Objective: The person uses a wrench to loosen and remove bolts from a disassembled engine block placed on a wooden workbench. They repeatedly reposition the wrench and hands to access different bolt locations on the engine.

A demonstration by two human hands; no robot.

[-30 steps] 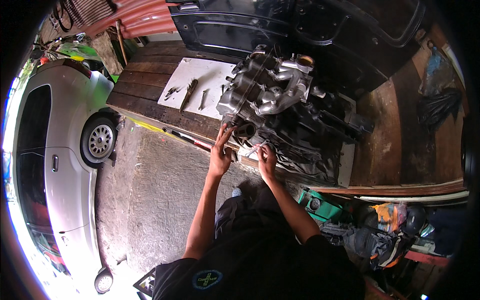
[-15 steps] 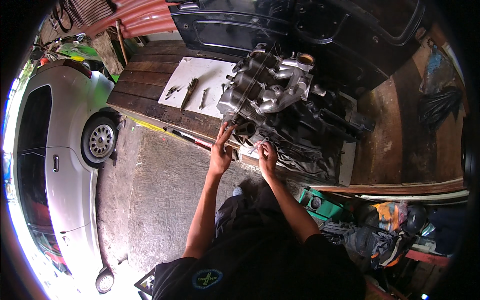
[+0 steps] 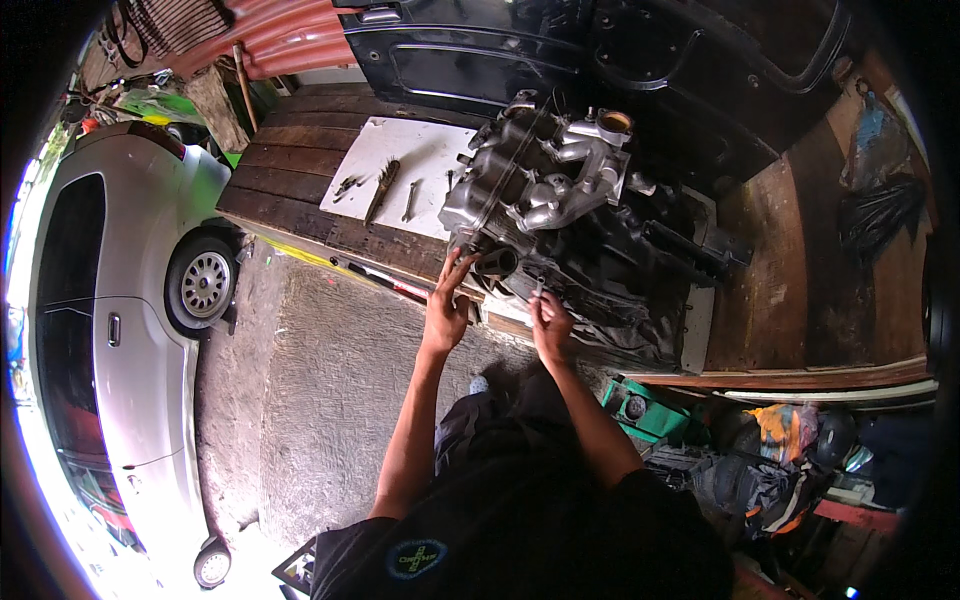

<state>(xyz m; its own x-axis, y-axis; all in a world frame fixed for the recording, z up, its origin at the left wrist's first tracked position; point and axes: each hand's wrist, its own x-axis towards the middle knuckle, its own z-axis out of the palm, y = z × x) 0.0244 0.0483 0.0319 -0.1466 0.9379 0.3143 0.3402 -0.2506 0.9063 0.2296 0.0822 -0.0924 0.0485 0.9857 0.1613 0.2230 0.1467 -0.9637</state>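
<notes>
A person stands at the near edge of a wooden platform (image 3: 300, 180) and works on a car engine (image 3: 560, 210) that sits on it. The engine is grey metal above, with curved silver pipes, and black and dirty below. It stands to the right of the middle of the platform, close to the near edge.

The left hand (image 3: 447, 308) reaches up to the near left corner of the engine. Its fingers are spread and half open, and the fingertips touch the engine just beside a short black tube (image 3: 496, 263) that points toward the person. The hand does not close around anything that can be seen.

The right hand (image 3: 551, 325) is just to the right of the left one, at the lower near side of the engine. Its fingers are curled and they seem to pinch a small thin metal piece (image 3: 537, 290); it is too small to tell what it is.

On the platform, to the left of the engine, lies a white sheet (image 3: 400, 150). On it are a wire brush (image 3: 382, 190), a wrench (image 3: 409, 201) and some small metal parts (image 3: 347, 185). Behind the engine, on the far side, stands a dark car door (image 3: 470, 60).

On the left of the scene a silver car (image 3: 110, 300) is parked on the concrete floor (image 3: 320, 400). On the near right, below the platform, there is a green box (image 3: 645, 410) and a heap of bags and cloths (image 3: 760, 470).
</notes>
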